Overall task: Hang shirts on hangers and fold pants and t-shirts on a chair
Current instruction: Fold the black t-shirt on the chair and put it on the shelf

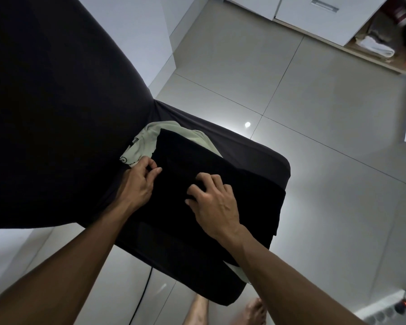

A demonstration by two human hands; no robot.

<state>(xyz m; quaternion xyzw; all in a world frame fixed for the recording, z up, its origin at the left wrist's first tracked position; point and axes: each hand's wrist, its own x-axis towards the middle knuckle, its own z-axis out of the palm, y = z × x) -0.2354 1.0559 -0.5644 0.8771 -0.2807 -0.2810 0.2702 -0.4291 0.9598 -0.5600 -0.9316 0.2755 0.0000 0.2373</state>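
The left hand (pixel 140 181) pinches the near-left edge of the black garment (pixel 197 165), fingers curled at the fabric border. The pale green t-shirt (pixel 148 139) lies beneath it, showing at 11 o'clock. The black garment lies folded flat on the chair (pixel 279 167) seat. The right hand (pixel 215 200) presses on its centre, fingers bent. The fabric appears soft, light and limp; it likely slides on the layer below. Grip at folded edges or corners, supporting the stack from both sides.
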